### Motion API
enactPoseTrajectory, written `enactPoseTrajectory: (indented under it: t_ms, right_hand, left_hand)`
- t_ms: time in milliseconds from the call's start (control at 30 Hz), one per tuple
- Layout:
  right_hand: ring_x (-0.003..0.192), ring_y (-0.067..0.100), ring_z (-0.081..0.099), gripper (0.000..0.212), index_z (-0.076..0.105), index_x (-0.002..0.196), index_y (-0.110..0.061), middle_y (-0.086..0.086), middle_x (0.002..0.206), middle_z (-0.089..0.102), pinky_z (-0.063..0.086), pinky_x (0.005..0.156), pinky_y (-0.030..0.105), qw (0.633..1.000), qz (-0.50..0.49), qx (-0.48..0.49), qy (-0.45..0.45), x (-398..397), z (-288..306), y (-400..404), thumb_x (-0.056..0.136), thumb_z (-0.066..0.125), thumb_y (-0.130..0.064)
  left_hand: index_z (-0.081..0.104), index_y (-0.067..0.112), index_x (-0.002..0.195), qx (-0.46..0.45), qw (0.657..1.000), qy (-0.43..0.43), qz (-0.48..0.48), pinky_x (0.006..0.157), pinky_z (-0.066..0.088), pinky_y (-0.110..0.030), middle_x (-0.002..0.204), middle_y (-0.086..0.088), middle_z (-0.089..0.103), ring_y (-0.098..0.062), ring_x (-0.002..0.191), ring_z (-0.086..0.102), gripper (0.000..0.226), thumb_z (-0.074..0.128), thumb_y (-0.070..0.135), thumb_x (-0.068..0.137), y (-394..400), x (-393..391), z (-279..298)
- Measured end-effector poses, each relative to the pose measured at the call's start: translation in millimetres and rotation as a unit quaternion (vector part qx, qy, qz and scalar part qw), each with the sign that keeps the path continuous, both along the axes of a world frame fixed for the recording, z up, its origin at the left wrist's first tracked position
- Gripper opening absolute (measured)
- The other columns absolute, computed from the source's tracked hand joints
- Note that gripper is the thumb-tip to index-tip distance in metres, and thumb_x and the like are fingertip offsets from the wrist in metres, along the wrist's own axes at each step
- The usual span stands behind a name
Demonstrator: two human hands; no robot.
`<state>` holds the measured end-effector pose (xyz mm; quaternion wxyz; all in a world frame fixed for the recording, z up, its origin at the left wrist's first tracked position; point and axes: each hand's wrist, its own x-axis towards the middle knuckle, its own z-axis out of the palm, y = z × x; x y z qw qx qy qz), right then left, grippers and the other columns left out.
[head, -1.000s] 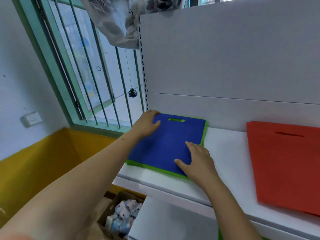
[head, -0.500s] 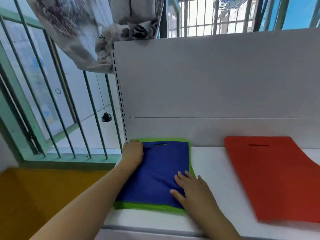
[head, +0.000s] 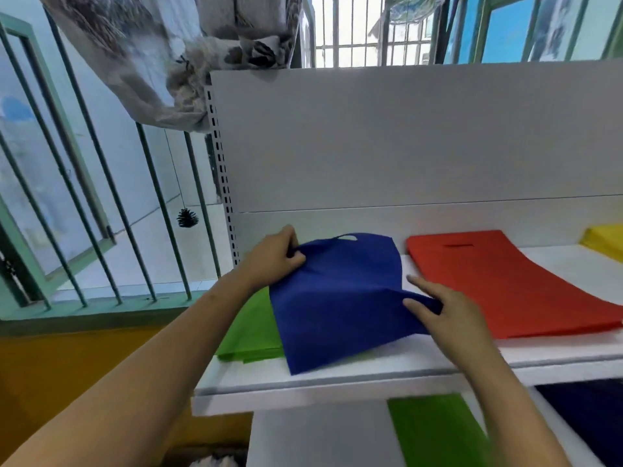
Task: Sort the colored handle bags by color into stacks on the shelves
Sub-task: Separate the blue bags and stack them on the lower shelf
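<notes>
White shelf [head: 337,372]; barred window [head: 101,214] left; yellow wall [head: 67,358] below.

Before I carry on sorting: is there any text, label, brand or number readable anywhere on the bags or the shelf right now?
None can be read.
blue bag: plain fabric, no print showing.
red bag, green bag, yellow bag: plain, no labels.
shelf and its back panel: bare white, no tags or numbers.
Window pictures: blurred colour patches, no legible writing.
</notes>
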<state>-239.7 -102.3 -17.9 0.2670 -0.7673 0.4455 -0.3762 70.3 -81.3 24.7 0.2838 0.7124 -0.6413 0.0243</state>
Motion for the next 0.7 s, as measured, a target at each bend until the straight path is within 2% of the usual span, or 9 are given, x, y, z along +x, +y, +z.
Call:
enactPoseTrajectory:
  t_ms: [100, 167, 267, 333, 433, 533, 600, 667, 700]
  right_hand:
    - [0.123, 0.008, 0.050, 0.060, 0.055, 0.136, -0.030, 0.001, 0.146, 0.048, 0.037, 0.100, 0.021, 0.994, -0.087, 0.035, -0.049, -41, 8, 22, 0.081, 0.077, -0.021]
    - [0.115, 0.006, 0.053, 0.071, 0.048, 0.142, -0.030, 0.003, 0.149, 0.043, 0.043, 0.091, 0.022, 0.984, -0.147, 0.060, -0.081, -75, 9, 42, 0.079, 0.079, -0.020]
    - [0.103, 0.014, 0.060, 0.075, 0.043, 0.145, -0.026, 0.002, 0.133, 0.056, 0.049, 0.071, 0.019, 0.959, -0.244, 0.095, -0.113, -135, 3, 74, 0.080, 0.079, -0.021]
    - [0.087, 0.009, 0.056, 0.070, 0.044, 0.143, -0.021, 0.004, 0.119, 0.060, 0.046, 0.057, 0.013, 0.940, -0.301, 0.103, -0.124, -174, -5, 93, 0.081, 0.077, -0.019]
    - [0.077, 0.010, 0.057, 0.066, 0.048, 0.140, -0.021, 0.007, 0.114, 0.064, 0.044, 0.063, 0.025, 0.905, -0.395, 0.097, -0.124, -229, -27, 109, 0.081, 0.077, -0.025]
    - [0.089, 0.019, 0.064, 0.048, 0.057, 0.127, -0.020, 0.003, 0.112, 0.065, 0.053, 0.069, 0.032, 0.873, -0.453, 0.099, -0.152, -283, -62, 108, 0.083, 0.075, -0.024]
    - [0.090, 0.021, 0.068, 0.033, 0.061, 0.112, -0.023, 0.003, 0.108, 0.070, 0.057, 0.071, 0.038, 0.854, -0.476, 0.110, -0.178, -320, -89, 102, 0.082, 0.075, -0.024]
    - [0.080, 0.022, 0.070, 0.026, 0.060, 0.104, -0.024, 0.005, 0.101, 0.071, 0.057, 0.058, 0.035, 0.839, -0.487, 0.120, -0.211, -359, -113, 95, 0.083, 0.074, -0.022]
    - [0.076, 0.021, 0.069, 0.024, 0.059, 0.104, -0.023, 0.005, 0.098, 0.071, 0.054, 0.050, 0.031, 0.830, -0.493, 0.128, -0.227, -376, -122, 92, 0.085, 0.073, -0.020]
  left_hand:
    - [0.039, 0.015, 0.089, -0.032, 0.995, 0.076, -0.064, 0.054, 0.029, -0.023, 0.069, 0.002, 0.045, -0.015, 0.061, 0.037, 0.016, 0.055, 0.014, 0.090, -10, -38, 11]
    - [0.035, 0.019, 0.084, -0.038, 0.984, 0.130, -0.111, 0.053, 0.028, -0.022, 0.070, 0.005, 0.040, -0.012, 0.061, 0.033, 0.020, 0.053, 0.011, 0.091, -20, -71, 11]
    - [0.033, 0.022, 0.078, -0.031, 0.960, 0.198, -0.196, 0.056, 0.028, -0.025, 0.070, 0.005, 0.038, -0.009, 0.060, 0.032, 0.026, 0.053, 0.008, 0.088, -33, -133, 4]
    - [0.037, 0.019, 0.080, -0.041, 0.939, 0.220, -0.262, 0.053, 0.027, -0.018, 0.069, 0.007, 0.038, -0.004, 0.057, 0.031, 0.021, 0.055, 0.009, 0.082, -37, -186, -6]
    - [0.045, 0.017, 0.088, -0.043, 0.904, 0.219, -0.365, 0.058, 0.033, -0.018, 0.078, 0.010, 0.045, -0.001, 0.061, 0.039, 0.021, 0.056, 0.011, 0.071, -35, -274, -32]
    - [0.050, 0.027, 0.103, -0.006, 0.889, 0.172, -0.425, 0.067, 0.041, -0.029, 0.098, 0.000, 0.052, -0.012, 0.078, 0.051, 0.030, 0.063, 0.015, 0.079, -39, -362, -66]
    - [0.047, 0.027, 0.120, 0.024, 0.880, 0.151, -0.449, 0.071, 0.045, -0.027, 0.112, -0.001, 0.054, -0.011, 0.085, 0.054, 0.037, 0.065, 0.024, 0.087, -44, -414, -87]
    - [0.037, 0.025, 0.136, 0.083, 0.872, 0.166, -0.452, 0.073, 0.046, -0.019, 0.121, 0.001, 0.055, -0.006, 0.087, 0.058, 0.050, 0.062, 0.032, 0.093, -56, -462, -109]
    - [0.033, 0.021, 0.140, 0.119, 0.872, 0.173, -0.442, 0.076, 0.047, -0.021, 0.124, 0.000, 0.055, -0.009, 0.091, 0.060, 0.055, 0.060, 0.032, 0.094, -62, -483, -119]
